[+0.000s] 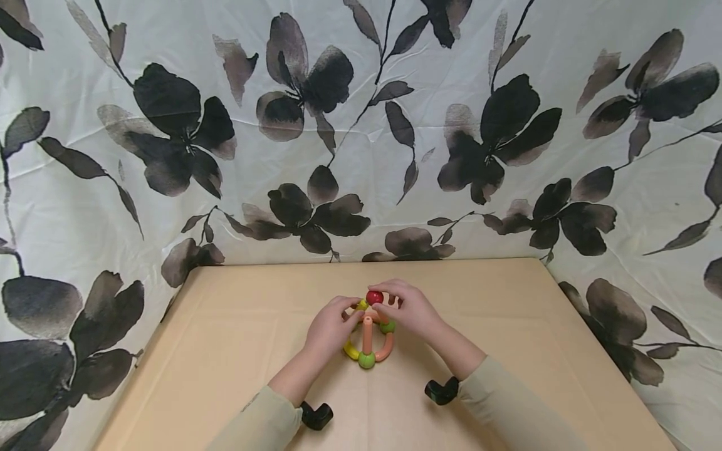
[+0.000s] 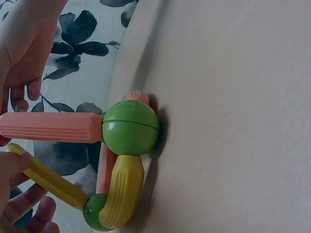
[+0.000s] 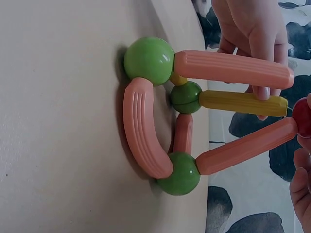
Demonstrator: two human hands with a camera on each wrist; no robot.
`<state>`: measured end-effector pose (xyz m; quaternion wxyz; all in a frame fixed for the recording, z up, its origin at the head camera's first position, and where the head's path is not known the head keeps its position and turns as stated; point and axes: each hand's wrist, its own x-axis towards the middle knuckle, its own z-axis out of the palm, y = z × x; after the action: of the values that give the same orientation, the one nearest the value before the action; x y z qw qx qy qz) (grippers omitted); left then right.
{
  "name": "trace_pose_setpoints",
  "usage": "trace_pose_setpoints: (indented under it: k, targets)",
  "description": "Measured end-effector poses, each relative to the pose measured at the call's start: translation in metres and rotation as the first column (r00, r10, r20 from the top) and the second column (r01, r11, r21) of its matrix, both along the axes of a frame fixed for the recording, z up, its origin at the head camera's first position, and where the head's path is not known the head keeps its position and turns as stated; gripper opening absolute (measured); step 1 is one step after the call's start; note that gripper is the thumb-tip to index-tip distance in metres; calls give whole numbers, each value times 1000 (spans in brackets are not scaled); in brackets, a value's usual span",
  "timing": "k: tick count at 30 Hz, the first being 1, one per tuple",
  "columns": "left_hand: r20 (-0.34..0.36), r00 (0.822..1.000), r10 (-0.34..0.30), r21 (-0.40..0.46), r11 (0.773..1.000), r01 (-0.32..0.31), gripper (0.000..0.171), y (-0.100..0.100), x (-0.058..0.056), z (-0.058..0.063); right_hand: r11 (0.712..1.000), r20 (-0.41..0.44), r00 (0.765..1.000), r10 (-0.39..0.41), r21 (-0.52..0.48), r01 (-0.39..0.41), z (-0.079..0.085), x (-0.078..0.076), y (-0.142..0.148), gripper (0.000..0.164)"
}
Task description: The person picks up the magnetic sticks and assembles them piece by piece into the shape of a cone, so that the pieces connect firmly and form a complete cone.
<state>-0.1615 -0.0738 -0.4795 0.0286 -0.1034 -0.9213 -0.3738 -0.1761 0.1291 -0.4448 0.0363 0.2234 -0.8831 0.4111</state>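
A magnetic stick-and-ball frame stands on the table, its base a ring of curved rods and green balls [image 3: 148, 60]. Three straight rods rise from those balls: a yellow rod [image 3: 243, 103], a front salmon rod [image 1: 367, 337] and another salmon rod [image 3: 248, 148]. My left hand [image 1: 331, 327] pinches the yellow rod near its upper end. Between the fingers of my right hand [image 1: 414, 313] is a red ball [image 1: 375, 297], which meets the upper end of the salmon rod on the right. The front rod's top is free of any ball. One curved base rod is yellow [image 2: 122, 191].
Pale tan table surface [image 1: 225, 351] surrounds the frame. Floral cloth [image 1: 395, 144] hangs behind the table's far edge and along its sides. Each wrist carries a small black camera [image 1: 442, 391].
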Motion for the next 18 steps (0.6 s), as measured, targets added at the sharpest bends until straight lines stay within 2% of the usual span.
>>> trace_pose_setpoints:
  k: [9,18]
  targets:
    - [-29,999,-17,-8,1000,16,33,1,0,1,1000,27,999,17,6,-17,-4,-4,-5,37]
    - [4,1000,7,35,999,-8,33,0,4,1,1000,29,1000,12,-7,-11,-5,-4,-5,37]
